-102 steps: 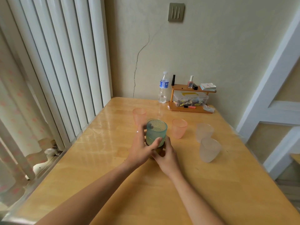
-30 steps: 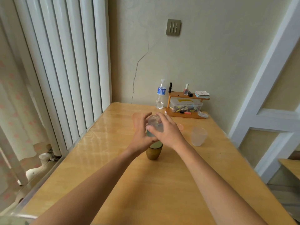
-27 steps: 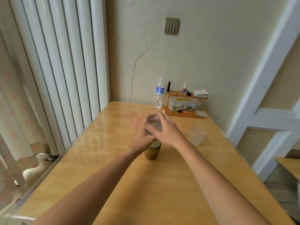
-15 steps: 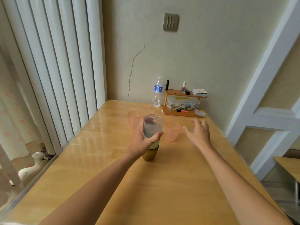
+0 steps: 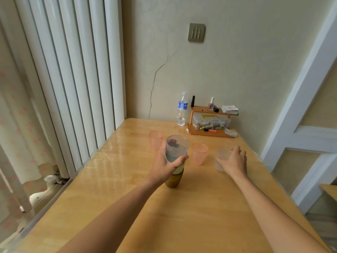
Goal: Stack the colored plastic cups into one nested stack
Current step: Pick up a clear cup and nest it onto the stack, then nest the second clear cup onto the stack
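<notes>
Partly hidden, the stack sits gripped in the left hand; right hand wraps a clear cup (half covered).

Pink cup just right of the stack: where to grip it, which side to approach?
Judgement: wrap the sidewall of the pink cup just below the rim, coming from the near right. It stands upright, mouth open; the stack and left hand crowd its left, and the right hand is closest.
</notes>
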